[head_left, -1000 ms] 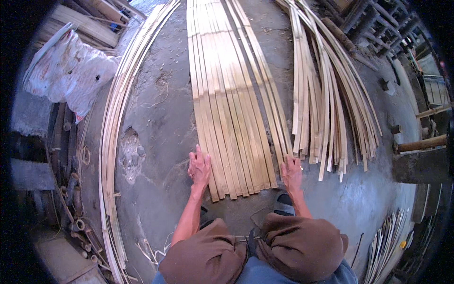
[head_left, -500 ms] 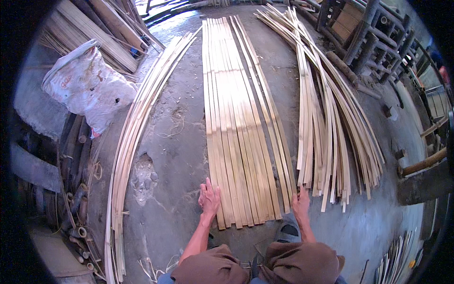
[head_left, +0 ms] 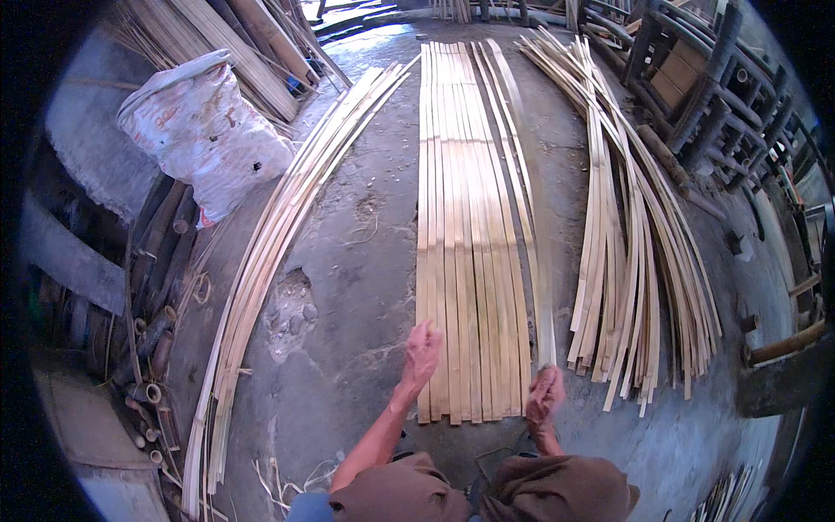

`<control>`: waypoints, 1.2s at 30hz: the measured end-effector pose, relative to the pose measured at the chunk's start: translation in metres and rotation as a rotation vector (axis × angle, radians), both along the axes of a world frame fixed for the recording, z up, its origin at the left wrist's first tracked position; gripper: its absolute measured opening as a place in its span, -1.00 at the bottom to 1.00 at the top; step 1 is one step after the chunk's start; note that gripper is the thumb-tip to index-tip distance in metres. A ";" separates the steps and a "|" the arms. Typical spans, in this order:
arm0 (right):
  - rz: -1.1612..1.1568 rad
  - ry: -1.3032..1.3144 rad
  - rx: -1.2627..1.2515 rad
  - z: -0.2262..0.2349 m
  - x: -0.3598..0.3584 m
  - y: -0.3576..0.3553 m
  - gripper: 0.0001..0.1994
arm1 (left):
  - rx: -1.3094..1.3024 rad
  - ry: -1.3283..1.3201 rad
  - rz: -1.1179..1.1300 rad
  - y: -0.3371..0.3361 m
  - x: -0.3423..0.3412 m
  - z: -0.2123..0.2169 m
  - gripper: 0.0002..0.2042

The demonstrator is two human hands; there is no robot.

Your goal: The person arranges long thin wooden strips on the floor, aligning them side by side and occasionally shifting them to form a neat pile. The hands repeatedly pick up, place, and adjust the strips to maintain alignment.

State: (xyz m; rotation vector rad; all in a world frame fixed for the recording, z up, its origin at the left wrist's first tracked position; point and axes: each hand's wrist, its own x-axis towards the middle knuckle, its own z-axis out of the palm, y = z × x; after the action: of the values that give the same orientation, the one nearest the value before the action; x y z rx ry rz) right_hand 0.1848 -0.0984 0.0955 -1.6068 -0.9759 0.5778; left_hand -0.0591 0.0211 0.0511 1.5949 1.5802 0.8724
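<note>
A row of long, flat bamboo strips (head_left: 465, 304) lies side by side on the floor in front of me. At its right side, my right hand (head_left: 545, 396) is closed around the near end of a single bamboo strip (head_left: 545, 322), smeared by motion and set apart from the row. Its far end reaches toward the back of the row. Over the row's left edge is my left hand (head_left: 423, 352), fingers loosely bent and slightly blurred, with nothing seen in them. Whether it touches the strips I cannot tell.
To the right lies a fanned pile of bamboo strips (head_left: 648, 287); a narrower bundle (head_left: 265, 230) curves along the left. A white sack (head_left: 204, 130) and bamboo poles (head_left: 165, 235) stand at far left. A dark pole frame (head_left: 726, 96) is back right. The concrete floor has a pit (head_left: 294, 313).
My right hand has taken hold of the outer strip and swung it rightward, away from the row. My left hand has lifted slightly. The view has shifted, moving the scene right.
</note>
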 end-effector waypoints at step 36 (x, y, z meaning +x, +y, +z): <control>0.215 -0.253 -0.235 -0.023 0.018 0.013 -0.77 | -0.077 0.450 0.117 -0.007 -0.017 -0.019 -0.42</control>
State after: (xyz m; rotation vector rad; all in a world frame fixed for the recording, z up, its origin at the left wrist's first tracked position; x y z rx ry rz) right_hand 0.2027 -0.0859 0.0725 -1.8270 -1.3199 0.6664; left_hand -0.0766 0.0143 0.0320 1.7393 2.0074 0.5223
